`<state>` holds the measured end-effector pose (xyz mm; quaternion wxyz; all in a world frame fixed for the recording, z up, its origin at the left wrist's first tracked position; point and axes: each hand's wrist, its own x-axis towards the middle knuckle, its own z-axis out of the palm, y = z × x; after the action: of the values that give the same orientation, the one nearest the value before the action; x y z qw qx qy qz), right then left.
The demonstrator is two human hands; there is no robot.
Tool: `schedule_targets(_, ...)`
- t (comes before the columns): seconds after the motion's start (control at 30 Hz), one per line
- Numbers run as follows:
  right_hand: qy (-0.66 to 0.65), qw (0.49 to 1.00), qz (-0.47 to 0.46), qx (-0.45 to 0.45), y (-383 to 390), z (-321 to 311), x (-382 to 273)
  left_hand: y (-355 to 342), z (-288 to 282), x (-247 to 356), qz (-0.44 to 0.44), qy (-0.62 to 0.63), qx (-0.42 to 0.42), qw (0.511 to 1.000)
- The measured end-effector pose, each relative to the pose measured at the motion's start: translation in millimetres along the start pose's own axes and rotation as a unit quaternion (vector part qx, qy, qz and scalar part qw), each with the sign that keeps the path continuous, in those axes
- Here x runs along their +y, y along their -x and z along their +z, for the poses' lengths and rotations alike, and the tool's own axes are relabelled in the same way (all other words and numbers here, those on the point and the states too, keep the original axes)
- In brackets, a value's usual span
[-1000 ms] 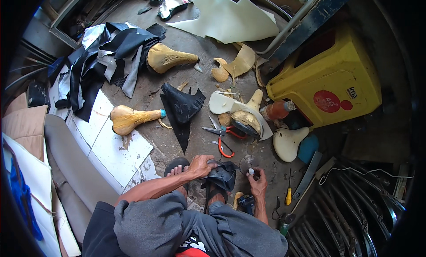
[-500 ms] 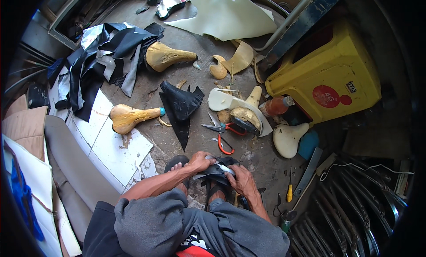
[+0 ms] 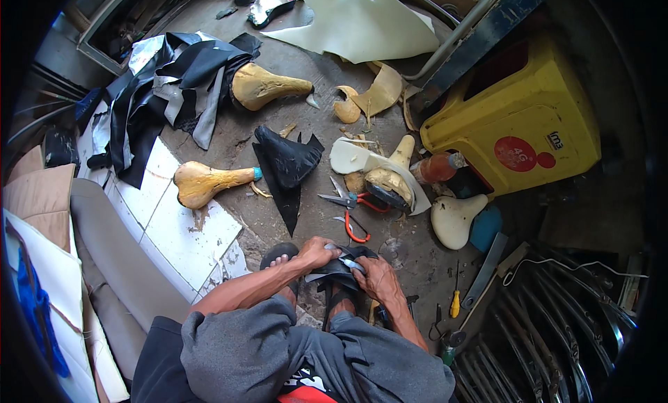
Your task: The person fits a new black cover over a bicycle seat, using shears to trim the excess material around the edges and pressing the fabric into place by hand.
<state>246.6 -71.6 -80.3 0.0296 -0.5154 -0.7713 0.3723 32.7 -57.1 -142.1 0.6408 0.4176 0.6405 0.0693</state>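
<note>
Low in the middle, over my feet, both hands are closed on a piece of black sheet material (image 3: pixel 325 272) that looks like leatherette. My left hand (image 3: pixel 313 254) pinches its upper left edge. On the right side, my right hand (image 3: pixel 378 278) grips it with bent fingers. Between the fingertips a narrow whitish piece (image 3: pixel 351 264) lies across the black sheet; what it is cannot be made out. Just beyond the hands are red-handled pliers (image 3: pixel 357 228) and scissors (image 3: pixel 353 200) with red and black handles. Another black cover piece (image 3: pixel 289 159) lies farther ahead.
Yellowish foam bicycle saddles (image 3: pixel 209 184) lie on the floor and tiles, one beside black scraps (image 3: pixel 184 83). A cream saddle (image 3: pixel 456 219), a bottle of orange liquid (image 3: pixel 438 166) and a yellow plastic stool (image 3: pixel 518 118) stand right. A yellow-handled screwdriver (image 3: pixel 455 303) lies near metal frames (image 3: pixel 536 326).
The whole view has shifted slightly, so the floor items appear a little farther right. Both hands keep their hold on the black sheet, and the whitish piece between them has tilted slightly.
</note>
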Motion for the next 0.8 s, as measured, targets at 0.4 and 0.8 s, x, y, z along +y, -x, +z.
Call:
schedule_targets(0.4, 0.022, 0.999, 0.043, -0.021, -3, -9, -5, -5, 2, -7, -0.004, 0.001, 0.006, 1.0)
schedule_targets(0.8, 0.045, 0.995, 0.075, 0.036, 1, -2, 7, -5, 6, -9, 0.013, -0.029, 0.02, 0.999)
